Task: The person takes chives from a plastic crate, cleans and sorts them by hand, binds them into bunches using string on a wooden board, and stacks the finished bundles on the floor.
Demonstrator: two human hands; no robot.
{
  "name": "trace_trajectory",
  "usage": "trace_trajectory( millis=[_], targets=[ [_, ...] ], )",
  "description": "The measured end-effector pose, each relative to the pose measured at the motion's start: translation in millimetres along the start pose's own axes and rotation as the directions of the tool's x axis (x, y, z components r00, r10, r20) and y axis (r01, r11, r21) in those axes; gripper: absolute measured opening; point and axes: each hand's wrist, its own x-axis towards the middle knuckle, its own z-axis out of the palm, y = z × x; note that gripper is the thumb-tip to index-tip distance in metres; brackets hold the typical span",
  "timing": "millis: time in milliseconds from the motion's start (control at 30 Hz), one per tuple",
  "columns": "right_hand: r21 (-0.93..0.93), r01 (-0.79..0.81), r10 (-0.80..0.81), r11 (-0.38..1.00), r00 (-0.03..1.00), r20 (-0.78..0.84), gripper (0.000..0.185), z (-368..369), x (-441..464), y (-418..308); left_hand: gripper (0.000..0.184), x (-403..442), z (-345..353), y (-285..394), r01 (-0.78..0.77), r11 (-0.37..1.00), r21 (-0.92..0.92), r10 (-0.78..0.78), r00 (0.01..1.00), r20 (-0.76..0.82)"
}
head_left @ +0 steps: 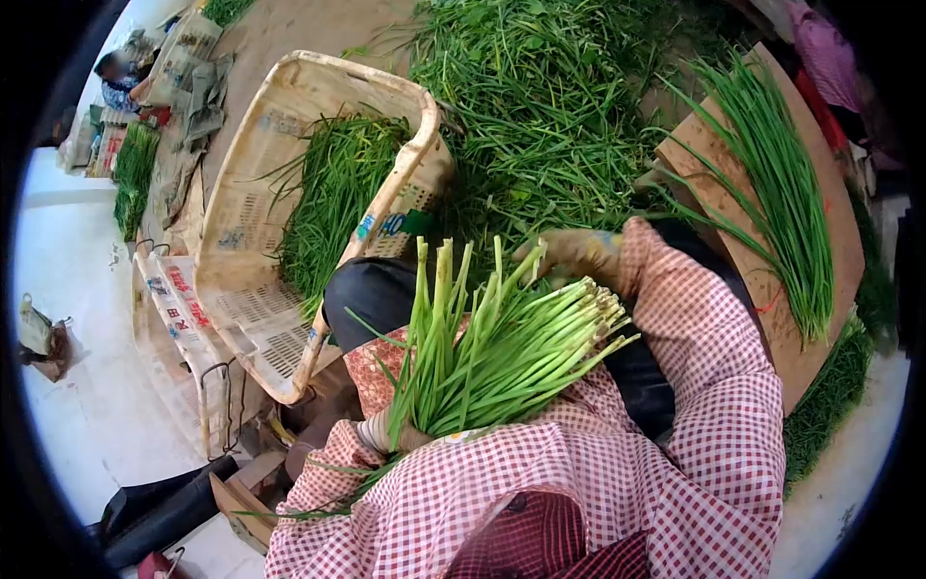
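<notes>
Well, at far left another person (121, 94) sat in the distance, and nearer stood the big pale crate (241, 207), tilted, with loose greens (342, 183) inside, close beside the wearer's dark-clad knee (371, 299). The left hand (410, 436), low against the checked shirt, was closed around the lower part of the bunch of green stalks (511, 372), which lay over the lap, its pale ends fanned up and to the right; some stalks stood nearly upright, apart from the denser, slanting part. Beyond the knees spread a heap of cut greens (540, 116). The right hand (584, 256), gloved and smeared, was at the tip of one upright stalk, though I couldn't tell if its fingers had closed on it. The step in hand looked like working through the held bunch stalk by stalk, a judgement only, and the next move called for a firm left grip and a light right touch at the ends, so the slanting stalks kept together. Rightmost, a long green bundle (786, 193) lay on a brown board (699, 154), well apart from the left hand
</notes>
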Motion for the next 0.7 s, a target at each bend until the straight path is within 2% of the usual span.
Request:
trace_trajectory(
  millis=[33, 67, 100, 133, 200, 233, 267, 300, 367, 433, 500, 567, 600, 633, 700],
  targets=[
    [-0.036, 0.103, -0.101, 0.994, 0.993, 0.053, 0.027, 15.2, 8.5, 6.7, 0.071, -0.1, 0.0, 0.3, 0.002, 1.0, -0.01, -0.002, 1.0, -0.01],
    [0.316, -0.072, 0.078, 0.946, 0.997, -0.006, 0.024, 29.1, 10.5, -8.3, 0.071, -0.2, 0.0, 1.1, 0.002, 1.0, -0.021, -0.003, 1.0, -0.018],
    [0.327, -0.236, 0.265, 0.915, 0.963, -0.045, 0.017, 34.3, 8.8, -35.0, 0.071, 0.0, 0.6, 1.3, 0.0, 0.999, -0.037, -0.001, 1.0, -0.027],
    [0.313, -0.122, 0.156, 0.942, 0.984, -0.086, 0.023, 33.7, 17.8, -37.7, 0.071, 0.3, 1.3, 1.3, -0.002, 0.999, -0.049, 0.001, 0.999, -0.032],
    [0.15, -0.206, 0.241, 0.967, 0.93, -0.279, 0.019, 31.4, 11.6, -54.6, 0.071, 0.6, 3.0, 1.5, -0.01, 0.997, -0.073, 0.007, 0.999, -0.04],
    [0.103, -0.131, 0.16, 0.986, 0.918, -0.362, 0.016, 24.1, 12.0, -57.6, 0.071, -0.4, 4.0, 1.4, -0.016, 0.996, -0.088, 0.012, 0.999, -0.046],
    [0.227, 0.179, -0.126, 0.957, 0.965, -0.23, 0.017, -16.3, 15.4, -28.7, 0.071, -0.8, 4.5, 1.6, -0.02, 0.994, -0.105, 0.015, 0.999, -0.049],
    [0.14, 0.09, 0.001, 0.986, 0.838, -0.545, 0.017, -24.3, 10.5, -47.6, 0.071, -0.8, 6.5, -0.1, -0.025, 0.992, -0.121, 0.018, 0.998, -0.056],
    [0.147, 0.304, -0.102, 0.941, 0.671, -0.734, 0.025, -60.3, -15.0, -76.7, 0.072, -4.0, 7.7, -1.6, -0.043, 0.983, -0.178, 0.031, 0.997, -0.073],
    [-0.145, 0.121, -0.181, 0.982, 0.376, -0.909, 0.037, -39.4, -46.4, -131.9, 0.072, -8.0, 8.2, -2.6, -0.072, 0.966, -0.249, 0.049, 0.994, -0.096],
    [-0.151, 0.272, -0.244, 0.95, 0.35, -0.905, 0.041, -73.4, -75.9, -120.2, 0.072, -11.1, 8.0, -2.8, -0.095, 0.952, -0.292, 0.063, 0.991, -0.12],
    [-0.166, 0.442, -0.296, 0.882, 0.244, -0.924, 0.042, -59.3, -94.7, -124.9, 0.072, -14.2, 9.5, -5.6, -0.117, 0.934, -0.338, 0.074, 0.988, -0.138],
    [-0.165, 0.449, -0.298, 0.878, 0.243, -0.923, 0.042, -49.5, -96.7, -117.5, 0.072, -14.7, 10.3, -6.7, -0.122, 0.93, -0.347, 0.077, 0.987, -0.14],
    [-0.122, 0.46, -0.321, 0.88, 0.385, -0.865, 0.036, -37.8, -97.4, -105.3, 0.072, -14.6, 11.2, -7.2, -0.128, 0.925, -0.357, 0.081, 0.986, -0.144],
    [-0.253, 0.415, -0.461, 0.874, 0.542, -0.703, 0.023, 5.9, -95.5, -85.2, 0.072, -12.3, 12.7, -8.6, -0.133, 0.918, -0.375, 0.084, 0.986, -0.145]
  ],
)
